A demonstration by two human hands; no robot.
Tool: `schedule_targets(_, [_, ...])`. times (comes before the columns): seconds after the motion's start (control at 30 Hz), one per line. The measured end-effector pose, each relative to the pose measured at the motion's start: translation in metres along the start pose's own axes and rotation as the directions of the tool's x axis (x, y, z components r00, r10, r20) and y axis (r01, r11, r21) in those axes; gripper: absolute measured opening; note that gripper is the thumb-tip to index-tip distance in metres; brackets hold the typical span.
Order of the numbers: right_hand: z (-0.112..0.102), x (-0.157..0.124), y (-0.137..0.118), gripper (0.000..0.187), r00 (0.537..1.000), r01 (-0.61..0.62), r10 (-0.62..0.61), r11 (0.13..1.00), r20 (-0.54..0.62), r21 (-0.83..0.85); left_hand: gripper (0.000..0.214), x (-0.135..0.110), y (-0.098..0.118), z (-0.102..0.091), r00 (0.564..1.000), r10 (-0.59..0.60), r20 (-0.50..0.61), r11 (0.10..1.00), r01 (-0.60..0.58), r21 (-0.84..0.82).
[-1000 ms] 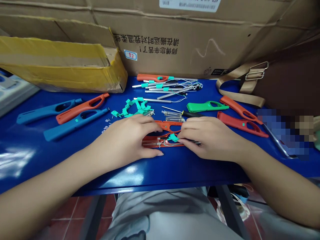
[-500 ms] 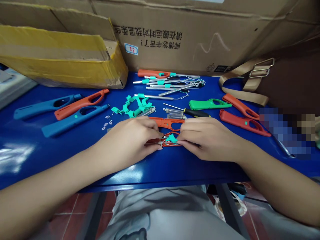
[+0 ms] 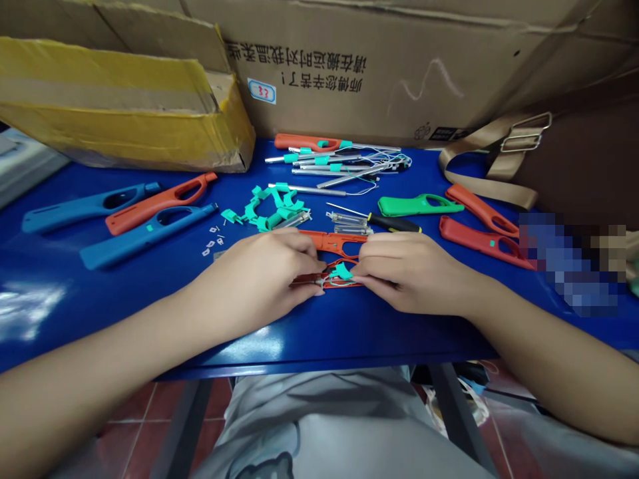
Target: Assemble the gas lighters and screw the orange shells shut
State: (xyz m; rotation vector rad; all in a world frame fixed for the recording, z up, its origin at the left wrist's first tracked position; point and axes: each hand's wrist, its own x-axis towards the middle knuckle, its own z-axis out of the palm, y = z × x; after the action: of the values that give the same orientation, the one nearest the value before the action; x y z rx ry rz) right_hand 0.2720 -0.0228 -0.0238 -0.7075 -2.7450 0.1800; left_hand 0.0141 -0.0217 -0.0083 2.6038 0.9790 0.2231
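Between my hands lies an opened orange lighter half shell point(image 3: 347, 285) with thin white wires and small parts inside. My left hand point(image 3: 272, 266) is closed on the left end of this shell, thumb along its near edge. My right hand point(image 3: 412, 271) is pinched at a teal trigger point(image 3: 342, 271) that sits over the middle of the shell, and its fingers cover the shell's right end. Just behind lies a matching orange half shell point(image 3: 324, 241), partly hidden by both hands. Loose teal triggers point(image 3: 274, 211) and clear fuel tanks point(image 3: 347, 219) are beyond the hands.
Behind stand several metal lighter tubes point(image 3: 319, 189) with wires. A black-and-yellow screwdriver point(image 3: 394, 223) lies right of the tanks. Blue and orange lighter shells point(image 3: 150, 236) lie left, green and red ones point(image 3: 422, 205) right. A taped cardboard box point(image 3: 150, 143) stands at the back left.
The view has shifted slightly. Both hands keep nearly the same hold, and the teal trigger stays over the shell.
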Motion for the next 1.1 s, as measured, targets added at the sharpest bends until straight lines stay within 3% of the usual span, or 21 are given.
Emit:
schedule_targets(0.4, [-0.0015,0.0017,-0.0017,0.024,0.999,0.041,-0.041,0.994,0.006,-0.101,0.012,-0.0004,0.0025,-0.0007,1.000,-0.030,-0.003,1.000,0.030,0.004])
schedule_targets(0.6, [0.0014,0.0024,-0.0021,0.022,1.000,-0.006,0.006,0.998,-0.009,0.059,0.017,-0.0017,0.0005,0.0031,0.997,0.012,-0.075,1.000,-0.013,-0.009])
schedule_targets(0.8, [0.0011,0.0027,-0.0021,0.015,0.996,-0.080,0.084,0.969,-0.006,0.235,0.022,0.0000,0.0000,0.0027,0.998,0.018,-0.066,1.000,-0.019,-0.024])
schedule_targets(1.1, [-0.0014,0.0022,-0.0008,0.017,0.996,-0.092,0.091,0.986,0.012,0.143,0.021,0.0005,-0.0004,0.0028,0.999,0.014,-0.042,0.999,-0.016,-0.045])
